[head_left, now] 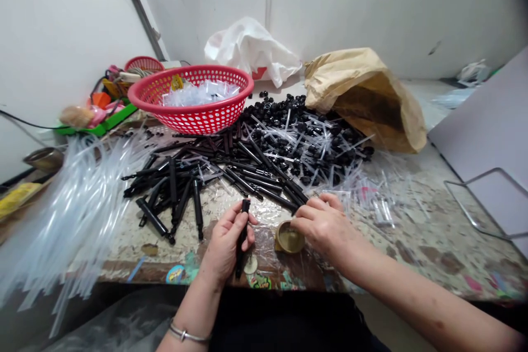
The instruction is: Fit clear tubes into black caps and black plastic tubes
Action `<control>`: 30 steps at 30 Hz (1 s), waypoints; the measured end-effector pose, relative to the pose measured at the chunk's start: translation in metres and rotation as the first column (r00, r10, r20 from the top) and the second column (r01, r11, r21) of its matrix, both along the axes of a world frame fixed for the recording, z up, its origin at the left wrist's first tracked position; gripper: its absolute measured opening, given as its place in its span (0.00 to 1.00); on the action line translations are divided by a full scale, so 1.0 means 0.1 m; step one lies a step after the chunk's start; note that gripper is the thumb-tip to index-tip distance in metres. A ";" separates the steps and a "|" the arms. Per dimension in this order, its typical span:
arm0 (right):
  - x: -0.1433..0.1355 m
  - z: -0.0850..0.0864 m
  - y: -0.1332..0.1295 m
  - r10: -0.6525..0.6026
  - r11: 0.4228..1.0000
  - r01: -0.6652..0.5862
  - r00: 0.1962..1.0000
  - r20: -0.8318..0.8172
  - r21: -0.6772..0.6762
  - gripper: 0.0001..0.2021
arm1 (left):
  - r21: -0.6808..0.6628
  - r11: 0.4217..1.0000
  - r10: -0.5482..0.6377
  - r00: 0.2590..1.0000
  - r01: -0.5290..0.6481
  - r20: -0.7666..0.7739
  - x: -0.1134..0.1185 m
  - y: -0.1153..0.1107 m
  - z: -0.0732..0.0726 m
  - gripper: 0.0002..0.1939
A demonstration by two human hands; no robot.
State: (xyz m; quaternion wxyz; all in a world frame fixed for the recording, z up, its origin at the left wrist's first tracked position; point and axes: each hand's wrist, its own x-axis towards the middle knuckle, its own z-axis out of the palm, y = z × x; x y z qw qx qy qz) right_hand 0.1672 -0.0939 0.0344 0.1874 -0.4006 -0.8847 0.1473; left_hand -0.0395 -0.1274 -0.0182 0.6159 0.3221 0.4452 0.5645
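My left hand (231,236) is wrapped round a slim black plastic tube (243,236), held near upright above the table's front edge. Just past a small brass-coloured cup (290,237), my right hand (324,225) reaches to the near edge of the heap, fingers curled. Its fingertips are hidden, so what they pinch, if anything, does not show. More black tubes (256,179) lie in a loose pile ahead of both hands. Behind them spreads a heap of small black caps (284,113), mixed with thin clear tubes (317,135).
A red perforated basket (193,115) with clear parts stands at the back. To its right are a white plastic bag (249,47) and an open brown paper bag (350,74). Long translucent tubing (82,203) hangs over the left edge. A bent metal wire frame (474,220) sits at right.
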 end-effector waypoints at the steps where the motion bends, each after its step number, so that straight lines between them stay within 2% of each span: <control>1: 0.00 0.01 0.01 -0.014 1.000 0.014 1.000 0.009 0.028 0.07 | 0.002 1.000 -0.006 1.000 0.006 0.002 0.00 0.00 0.00 0.15; 4: -0.05 0.06 0.06 -0.084 0.995 0.087 0.995 -0.055 0.046 0.07 | 0.001 1.000 -0.019 1.000 0.019 0.022 0.00 -0.01 0.00 0.17; 8: -0.27 0.14 0.13 -0.115 0.978 0.064 0.959 -0.259 -0.199 0.07 | -0.001 1.000 0.010 0.999 -0.010 0.050 -0.01 -0.03 -0.02 0.22; 10: -0.38 0.15 0.16 -0.119 0.969 0.046 0.947 -0.297 -0.242 0.06 | 0.001 0.999 0.037 0.998 -0.037 0.054 -0.01 -0.03 -0.04 0.24; 14: -0.49 0.11 0.18 -0.100 0.975 0.031 0.947 -0.307 -0.222 0.06 | -0.020 0.993 0.118 0.992 -0.117 0.037 0.00 -0.04 -0.05 0.28; 18: -0.51 0.10 0.19 -0.087 0.982 0.037 0.957 -0.276 -0.184 0.06 | -0.044 0.983 0.181 0.983 -0.180 0.037 0.00 -0.05 -0.04 0.27; 25: -0.56 0.08 0.20 -0.084 0.985 0.037 0.958 -0.274 -0.169 0.05 | -0.048 0.984 0.175 0.983 -0.173 0.047 -0.01 -0.06 -0.06 0.25; 30: -0.60 0.03 0.20 -0.067 0.988 0.030 0.968 -0.243 -0.153 0.06 | -0.056 0.984 0.167 0.986 -0.168 -0.005 -0.01 -0.07 -0.06 0.26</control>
